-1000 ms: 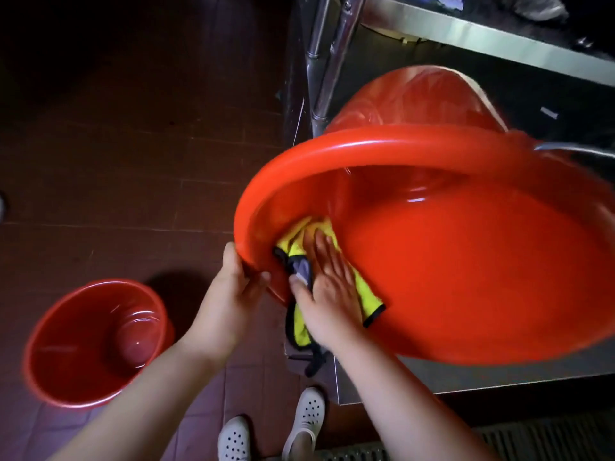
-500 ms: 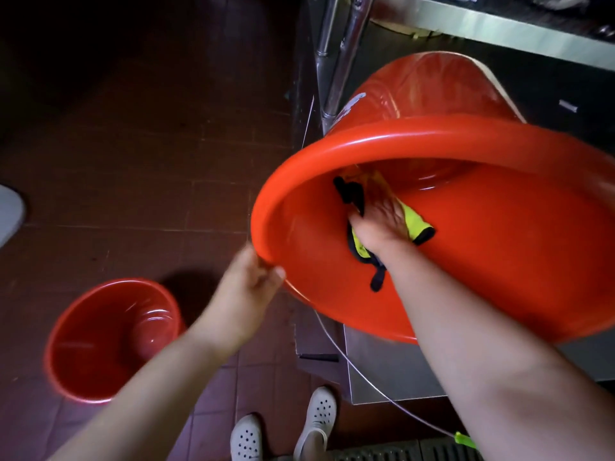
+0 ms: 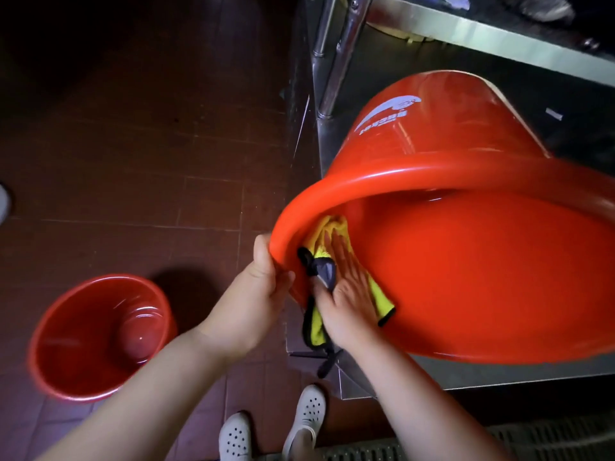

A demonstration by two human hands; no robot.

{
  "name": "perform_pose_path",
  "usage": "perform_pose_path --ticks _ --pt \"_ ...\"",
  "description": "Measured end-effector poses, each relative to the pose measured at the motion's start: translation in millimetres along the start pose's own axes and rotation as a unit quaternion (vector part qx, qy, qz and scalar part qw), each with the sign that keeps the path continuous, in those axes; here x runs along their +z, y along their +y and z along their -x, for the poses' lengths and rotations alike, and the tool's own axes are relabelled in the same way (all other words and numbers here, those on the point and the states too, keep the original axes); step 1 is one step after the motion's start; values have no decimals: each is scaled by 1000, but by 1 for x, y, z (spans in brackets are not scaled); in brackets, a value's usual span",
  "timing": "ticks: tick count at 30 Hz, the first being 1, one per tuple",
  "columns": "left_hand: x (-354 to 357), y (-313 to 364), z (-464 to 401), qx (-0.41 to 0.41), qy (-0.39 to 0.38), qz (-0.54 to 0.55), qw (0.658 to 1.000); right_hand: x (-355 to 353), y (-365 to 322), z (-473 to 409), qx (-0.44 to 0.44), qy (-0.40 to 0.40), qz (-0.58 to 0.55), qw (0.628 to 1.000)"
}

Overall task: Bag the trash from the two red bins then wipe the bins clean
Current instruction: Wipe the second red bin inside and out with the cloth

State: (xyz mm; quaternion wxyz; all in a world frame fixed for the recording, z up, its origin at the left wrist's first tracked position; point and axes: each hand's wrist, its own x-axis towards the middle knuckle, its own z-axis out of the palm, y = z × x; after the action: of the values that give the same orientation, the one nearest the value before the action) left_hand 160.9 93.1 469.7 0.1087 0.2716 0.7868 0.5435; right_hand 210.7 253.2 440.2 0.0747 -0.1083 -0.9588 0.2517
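The tilted bin [image 3: 466, 277] is glossy red plastic, smooth, with bright highlights along its rolled rim and a pale printed mark on its outer wall. The floor bin [image 3: 100, 337] has the same shiny red plastic. The cloth [image 3: 327, 232] is soft, napped yellow fabric with a dark stitched edge. The worktop [image 3: 466, 34] and its legs are brushed metal with a dull sheen. The floor [image 3: 133, 161] is matt dark-red tile. The shoes [image 3: 273, 430] are white, matt, perforated.

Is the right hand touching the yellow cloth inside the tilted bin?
Touching. The head view shows the right hand lying flat on the yellow cloth, pressing it against the tilted bin's inner wall.
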Motion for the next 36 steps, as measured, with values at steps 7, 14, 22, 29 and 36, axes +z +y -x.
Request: perform_pose_path --ticks 7,14,22,29,36 --pt "-40 26 -24 58 -52 -85 993 -29 82 -87 87 -101 167 977" --pt "-14 3 -19 -42 42 114 992 -28 96 -110 131 -92 256 953" --pt "20 -18 -1 -80 41 84 992 7 24 -32 99 -65 134 984" --pt "15 -13 1 -45 23 77 996 6 3 22 -39 -32 77 996" --pt "-27 17 -26 48 3 2 999 -28 80 -67 110 -66 165 978"
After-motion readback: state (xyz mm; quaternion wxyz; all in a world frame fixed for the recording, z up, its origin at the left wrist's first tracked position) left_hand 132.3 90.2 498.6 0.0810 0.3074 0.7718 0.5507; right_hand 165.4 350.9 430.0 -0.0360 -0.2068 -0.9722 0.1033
